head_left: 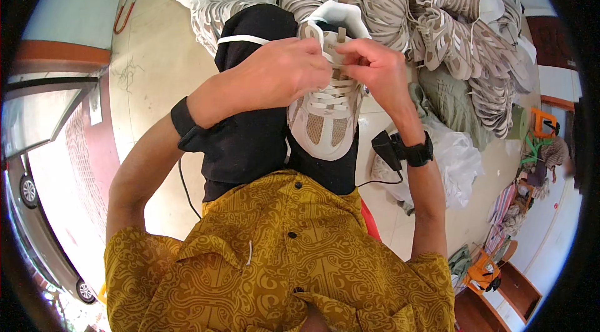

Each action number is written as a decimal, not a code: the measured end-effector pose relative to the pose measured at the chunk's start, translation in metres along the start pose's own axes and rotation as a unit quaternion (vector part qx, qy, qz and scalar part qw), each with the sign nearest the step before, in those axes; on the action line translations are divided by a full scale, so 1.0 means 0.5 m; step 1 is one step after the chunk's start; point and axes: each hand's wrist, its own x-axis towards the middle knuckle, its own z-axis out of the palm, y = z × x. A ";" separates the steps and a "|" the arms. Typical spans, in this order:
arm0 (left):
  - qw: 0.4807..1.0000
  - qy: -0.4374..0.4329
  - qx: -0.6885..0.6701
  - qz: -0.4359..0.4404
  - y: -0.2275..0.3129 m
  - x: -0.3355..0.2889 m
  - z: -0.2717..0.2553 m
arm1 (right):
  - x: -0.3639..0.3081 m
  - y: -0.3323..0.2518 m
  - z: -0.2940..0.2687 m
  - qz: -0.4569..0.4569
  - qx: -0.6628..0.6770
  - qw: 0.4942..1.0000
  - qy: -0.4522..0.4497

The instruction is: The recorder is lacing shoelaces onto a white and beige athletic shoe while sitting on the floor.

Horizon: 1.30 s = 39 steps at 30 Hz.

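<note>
A beige and white sneaker (pixel 322 129) rests across my lap on black trousers, its toe toward me and its padded collar pointing away. White shoelaces (pixel 331 99) cross over its tongue. My left hand (pixel 290 69) is closed at the upper eyelets on the shoe's left side, with its fingertips pinched on the lace. From the other side, my right hand (pixel 375 69) pinches the lace between thumb and forefinger beside the tongue. The fingers partly cover the upper lacing. A white strip (pixel 244 39) lies across the black cloth over my left knee.
Long stacks of similar sneakers (pixel 444 38) lie on the tiled floor ahead and to the right. White plastic bags (pixel 456 163) lie near my right forearm. A black cable (pixel 384 182) runs beside my right wrist. Another person (pixel 555 152) is at far right.
</note>
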 end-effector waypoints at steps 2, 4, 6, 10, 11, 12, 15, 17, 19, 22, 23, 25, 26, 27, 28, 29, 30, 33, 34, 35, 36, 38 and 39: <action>1.000 -0.002 -0.020 -0.002 -0.002 0.005 0.002 | 0.001 -0.001 0.004 0.017 0.009 1.000 -0.006; 0.999 -0.042 0.006 0.015 0.000 0.020 -0.010 | 0.002 -0.003 0.004 0.020 0.001 1.000 -0.010; 0.999 -0.036 -0.012 0.008 0.011 0.029 -0.013 | 0.002 -0.005 0.003 0.024 -0.008 1.000 -0.015; 0.997 -0.038 -0.061 -0.019 0.024 0.034 -0.021 | 0.003 -0.012 -0.003 0.013 -0.011 0.999 -0.044; 0.997 -0.039 -0.062 -0.018 0.021 0.031 -0.023 | 0.003 -0.012 -0.004 0.015 -0.019 0.998 -0.053; 0.991 -0.056 -0.096 -0.075 0.015 0.024 -0.027 | 0.004 -0.012 -0.005 0.015 -0.019 0.998 -0.051; 0.979 -0.076 -0.123 -0.145 0.014 0.006 -0.034 | 0.007 -0.008 -0.005 -0.003 -0.032 0.997 -0.064; 0.977 -0.078 -0.117 -0.159 0.016 0.005 -0.034 | 0.008 -0.003 -0.003 0.000 -0.046 0.997 -0.065; 0.987 -0.090 -0.031 -0.132 0.016 0.005 -0.040 | 0.009 -0.008 -0.005 -0.002 -0.049 0.997 -0.064; 0.992 -0.035 -0.033 -0.119 0.001 0.007 -0.047 | 0.009 -0.009 -0.005 0.007 -0.040 0.997 -0.065; 0.992 -0.035 -0.033 -0.118 0.000 0.006 -0.050 | 0.009 -0.008 -0.006 0.017 -0.027 0.997 -0.067; 0.985 -0.031 -0.043 -0.166 -0.002 0.004 -0.058 | 0.009 -0.005 -0.009 0.026 -0.014 0.997 -0.075; 0.985 -0.031 -0.043 -0.164 -0.006 0.002 -0.055 | 0.009 -0.004 -0.012 0.035 -0.002 0.996 -0.083; 0.981 -0.033 -0.072 -0.178 -0.013 -0.004 -0.050 | 0.010 -0.005 -0.015 0.033 -0.002 0.996 -0.083; 0.976 -0.034 -0.100 -0.191 -0.018 -0.010 -0.046 | 0.011 -0.007 -0.020 0.057 0.023 0.994 -0.092; 0.976 -0.034 -0.099 -0.192 -0.023 -0.016 -0.043 | 0.013 -0.008 -0.025 0.080 0.048 0.990 -0.101; 0.977 -0.021 -0.108 -0.182 -0.025 -0.017 -0.040 | 0.013 -0.007 -0.032 0.081 0.047 0.991 -0.101; 0.966 -0.012 -0.191 -0.175 -0.021 -0.014 -0.035 | 0.014 -0.005 -0.045 0.098 0.082 0.986 -0.107; 0.948 -0.016 -0.264 -0.177 -0.017 -0.009 -0.035 | 0.014 -0.005 -0.048 0.101 0.079 0.986 -0.109; 0.948 -0.016 -0.264 -0.177 -0.014 -0.002 -0.036 | 0.014 -0.005 -0.049 0.104 0.077 0.985 -0.111; 0.938 -0.067 -0.277 -0.198 -0.011 0.007 -0.039 | 0.015 -0.005 -0.049 0.103 0.077 0.985 -0.112; 0.925 -0.118 -0.289 -0.217 -0.013 0.011 -0.040 | 0.015 -0.003 -0.049 0.094 0.069 0.987 -0.112; 0.940 -0.105 -0.260 -0.193 -0.019 0.010 -0.041 | 0.015 -0.001 -0.049 0.095 0.069 0.987 -0.112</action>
